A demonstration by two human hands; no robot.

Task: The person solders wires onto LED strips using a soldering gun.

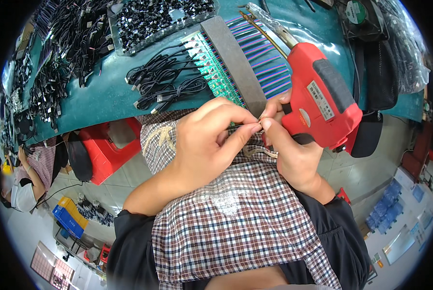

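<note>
Head view: just below the grey bar's (233, 58) near end, left hand (204, 142) and right hand (296, 157) meet with fingertips pinched, seemingly steadying a thin dark lead (236, 126) between them. Right of the bar, a red soldering gun (318, 94) appears tucked into the right palm, presumably sparing thumb and forefinger. The bar probably weighs down green circuit boards (216, 81), black USB cables (165, 79) to its left, striped wires (273, 70) right.
</note>
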